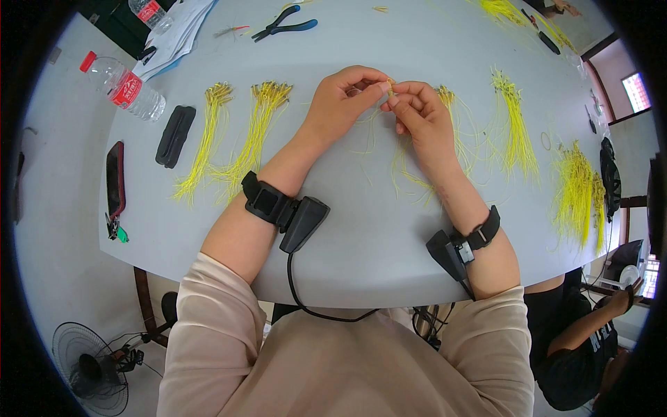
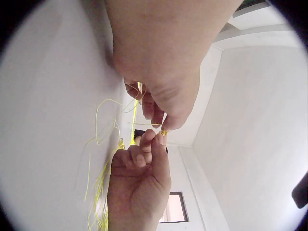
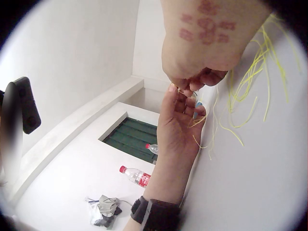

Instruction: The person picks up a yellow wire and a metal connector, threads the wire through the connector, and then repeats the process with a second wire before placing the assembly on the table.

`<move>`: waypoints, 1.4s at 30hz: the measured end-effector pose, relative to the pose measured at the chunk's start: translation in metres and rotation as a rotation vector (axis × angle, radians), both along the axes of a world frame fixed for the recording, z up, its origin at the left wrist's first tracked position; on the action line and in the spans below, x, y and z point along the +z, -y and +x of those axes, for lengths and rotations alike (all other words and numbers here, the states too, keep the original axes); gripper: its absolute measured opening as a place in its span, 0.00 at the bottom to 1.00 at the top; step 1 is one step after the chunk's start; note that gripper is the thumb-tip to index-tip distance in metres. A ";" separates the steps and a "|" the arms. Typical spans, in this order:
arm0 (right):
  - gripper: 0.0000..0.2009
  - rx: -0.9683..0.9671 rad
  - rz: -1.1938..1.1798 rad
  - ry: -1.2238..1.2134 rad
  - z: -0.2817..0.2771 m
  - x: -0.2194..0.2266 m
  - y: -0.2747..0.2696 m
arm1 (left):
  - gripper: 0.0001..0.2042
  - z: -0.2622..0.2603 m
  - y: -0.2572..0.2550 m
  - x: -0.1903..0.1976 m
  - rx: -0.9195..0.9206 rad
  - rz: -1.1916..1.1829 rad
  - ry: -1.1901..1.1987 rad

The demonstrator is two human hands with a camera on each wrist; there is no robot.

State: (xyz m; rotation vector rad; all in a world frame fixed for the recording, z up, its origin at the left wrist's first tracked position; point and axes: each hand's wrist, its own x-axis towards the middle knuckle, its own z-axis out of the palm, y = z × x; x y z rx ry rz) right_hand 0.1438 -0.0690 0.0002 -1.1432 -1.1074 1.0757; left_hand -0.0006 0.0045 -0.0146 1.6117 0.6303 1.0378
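Both hands meet over the far middle of the table. My left hand (image 1: 340, 101) and my right hand (image 1: 425, 121) pinch a small ridged yellow piece (image 1: 390, 89) between thumbs and fingertips. In the left wrist view that ridged piece (image 2: 164, 132) shows at the touching fingertips, mostly covered by them. Loose yellow threads (image 3: 211, 125) trail below the hands in the right wrist view. Just beyond the right hand lies a bundle of yellow threads (image 1: 460, 139) with gold-coloured ends.
Left of the arms lie two thread bundles (image 1: 253, 135), a black case (image 1: 176, 137) and a dark red-edged pouch (image 1: 116, 181). A water bottle (image 1: 128, 89) and blue-handled pliers (image 1: 285, 26) are farther back. More thread bundles (image 1: 515, 125) lie right. Another person (image 1: 583, 340) sits at right.
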 end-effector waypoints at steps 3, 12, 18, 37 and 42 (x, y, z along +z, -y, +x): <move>0.09 -0.001 0.002 0.001 0.000 0.000 0.000 | 0.09 -0.001 0.000 0.001 -0.011 -0.010 -0.022; 0.09 0.002 0.006 -0.007 0.001 -0.001 0.000 | 0.08 0.002 0.000 -0.002 0.018 0.004 0.051; 0.09 -0.006 0.015 -0.003 0.001 -0.002 -0.001 | 0.09 0.000 0.000 0.001 -0.020 -0.019 0.013; 0.09 0.019 0.004 0.011 0.001 -0.001 0.000 | 0.08 0.000 0.002 0.005 -0.036 -0.017 0.021; 0.09 0.012 0.008 0.014 0.001 -0.001 0.000 | 0.08 0.000 0.003 0.008 0.024 -0.044 0.076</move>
